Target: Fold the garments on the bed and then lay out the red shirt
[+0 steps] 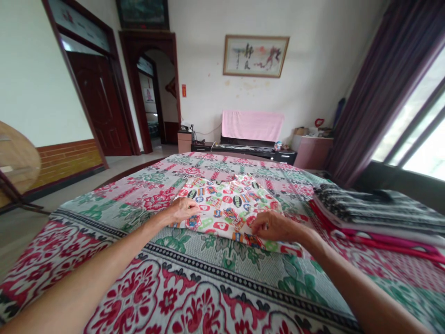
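Note:
A white shirt [222, 208] with a colourful cartoon print lies spread on a flowered cover [229, 283]. My left hand [183, 210] rests on its left side, fingers curled in and closed on the cloth. Lower down on the right side, my right hand [270, 226] has its fingers bent and pinched at the fabric. The fingertips of both hands are partly hidden. To the right of my right forearm sits a stack of folded clothes [378, 208], with a black-and-white knitted piece on top and pink and red pieces below.
Beyond the covered surface stands a low black cabinet [239, 150], and a pink cloth [253, 124] drapes over something on it. A round wooden tabletop [19, 157] leans at the far left. Dark curtains [365, 88] hang by the window at right.

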Demonstrator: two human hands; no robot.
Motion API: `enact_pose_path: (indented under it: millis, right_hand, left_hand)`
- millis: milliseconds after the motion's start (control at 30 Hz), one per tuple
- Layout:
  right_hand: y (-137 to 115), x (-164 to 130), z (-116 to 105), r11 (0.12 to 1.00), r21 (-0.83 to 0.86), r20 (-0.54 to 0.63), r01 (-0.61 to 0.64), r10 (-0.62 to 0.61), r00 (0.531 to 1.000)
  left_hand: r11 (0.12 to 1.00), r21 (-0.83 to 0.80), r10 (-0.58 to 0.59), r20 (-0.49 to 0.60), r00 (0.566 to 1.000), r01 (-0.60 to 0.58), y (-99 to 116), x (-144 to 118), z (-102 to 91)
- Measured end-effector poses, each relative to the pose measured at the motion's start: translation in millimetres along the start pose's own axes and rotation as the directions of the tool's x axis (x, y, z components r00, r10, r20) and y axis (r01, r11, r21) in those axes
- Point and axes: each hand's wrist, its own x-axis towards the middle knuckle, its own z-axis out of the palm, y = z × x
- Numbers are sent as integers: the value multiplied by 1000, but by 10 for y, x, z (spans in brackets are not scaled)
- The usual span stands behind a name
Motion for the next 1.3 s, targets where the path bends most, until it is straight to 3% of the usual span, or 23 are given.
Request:
enact_pose_path:
  millis: [100, 167, 333, 667, 767, 1033, 1167, 1300]
  right_hand:
    - [-89, 13, 12, 1000, -1, -66, -28, 28, 997]
    - [-169, 25, 22, 1000, 18, -89, -12, 13, 996]
    - [-247, 41, 29, 991, 132, 52, 14, -21, 998]
    - [-216, 51, 19, 975, 219, 100, -44, 23, 995]
    - [-214, 48, 14, 974, 220, 109, -59, 35, 993]
    - [-227, 63, 11, 961, 257, 152, -105, 67, 986]
    - [-86, 1, -56, 982, 135, 132, -133, 115, 984]
    - [267, -173, -215, 951, -96, -41, -294, 291, 956]
  left_hand:
    - [999, -8, -31, 17, 999, 31, 40, 66, -35]
    - [1000, -7, 20, 85, 996, -19, 106, 109, -59]
    - [985, -73, 173, 266, 948, -159, 230, 192, -67]
    - [985, -170, 92, 454, 886, -16, 287, 308, -113]
    - [982, -190, 79, 450, 889, 9, 296, 303, -140]
    - [903, -367, -67, 390, 918, 222, 315, 205, -152]
    - [966, -223, -60, 298, 953, 131, 305, 238, -73]
    - [999, 35, 16, 179, 984, -23, 313, 261, -3]
